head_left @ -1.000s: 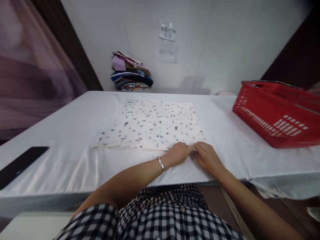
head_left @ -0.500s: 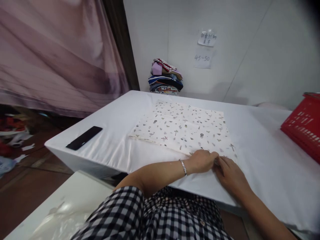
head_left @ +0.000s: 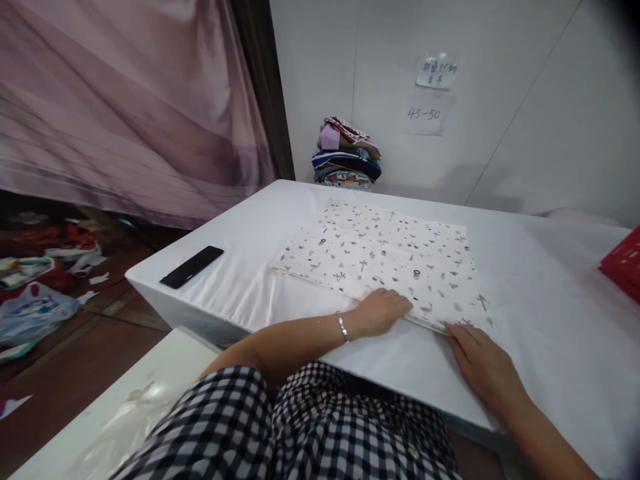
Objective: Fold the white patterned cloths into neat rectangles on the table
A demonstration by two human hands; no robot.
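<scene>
A folded white cloth (head_left: 395,253) printed with small grey and brown motifs lies flat on the white-covered table. My left hand (head_left: 384,311), with a silver bracelet at the wrist, rests palm down on the cloth's near edge, fingers stretched out. Farther right, my right hand (head_left: 484,360) lies over the near right corner with its fingers extended and their tips on the cloth. A short stretch of layered edge shows between the two hands.
A black phone (head_left: 192,267) lies on the table (head_left: 240,233) at left. Folded fabrics (head_left: 347,153) are stacked by the wall under paper signs (head_left: 425,115). A red basket (head_left: 623,267) stands at right. A white surface with clear plastic (head_left: 117,430) is at lower left.
My hands, close together at the near edge before, have moved apart: the left one leftward, the right one slightly right. The view has turned a little to the left.
</scene>
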